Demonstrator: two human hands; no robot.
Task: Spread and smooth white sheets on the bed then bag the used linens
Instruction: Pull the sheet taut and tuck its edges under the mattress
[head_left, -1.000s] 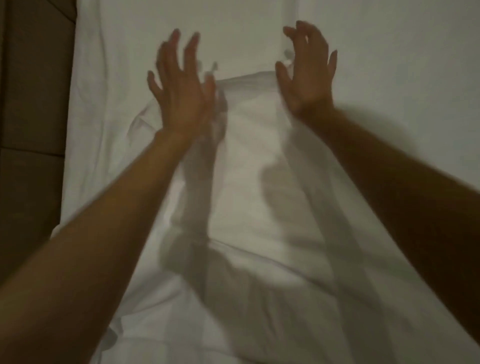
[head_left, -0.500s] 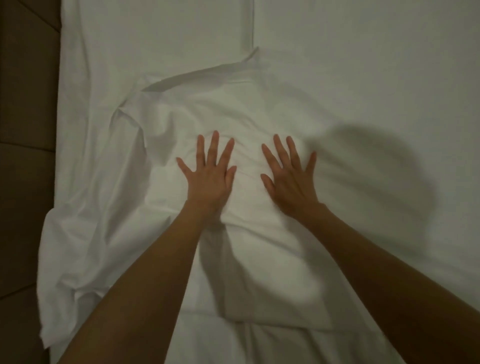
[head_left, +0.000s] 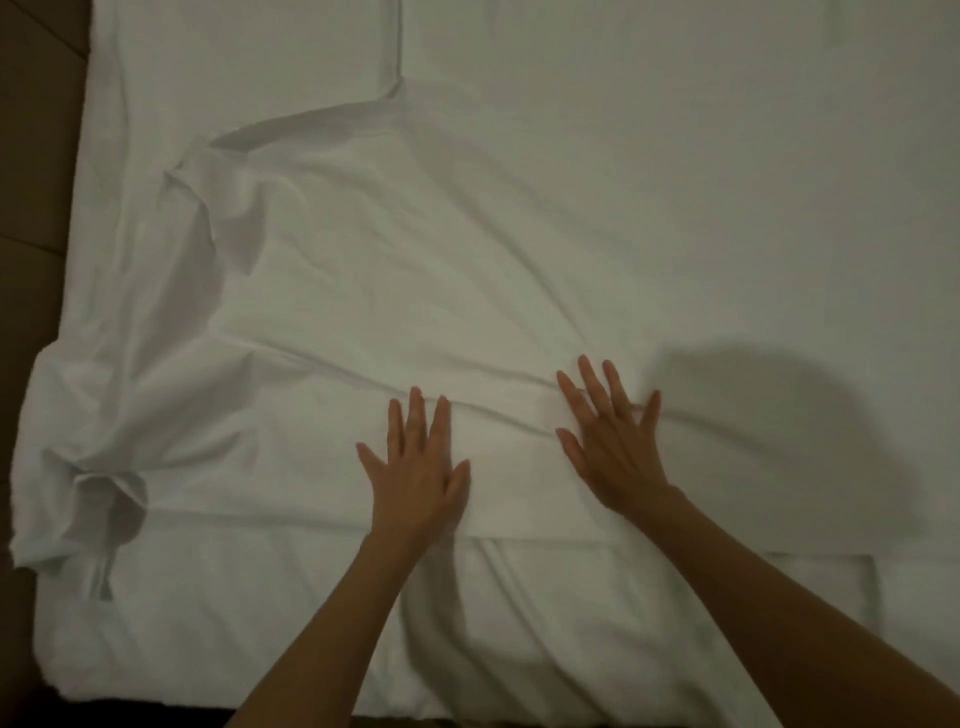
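A white top sheet (head_left: 363, 270) lies wrinkled across the bed (head_left: 727, 130), which has another white sheet under it. Its left part bunches and hangs over the bed's left edge. My left hand (head_left: 418, 467) lies flat on the sheet near the middle, fingers straight and spread. My right hand (head_left: 613, 441) presses flat beside it to the right, at a long crease that runs across the sheet. Neither hand grips any cloth.
Brown floor (head_left: 36, 156) runs along the bed's left side and shows at the bottom edge. A folded seam of the under sheet (head_left: 397, 47) runs up at the top centre. My shadow falls on the bed at the right.
Both hands dropped from raised in the air onto the sheet, then slid back toward me while pressing flat. The sheet has settled and spread wider across the bed.
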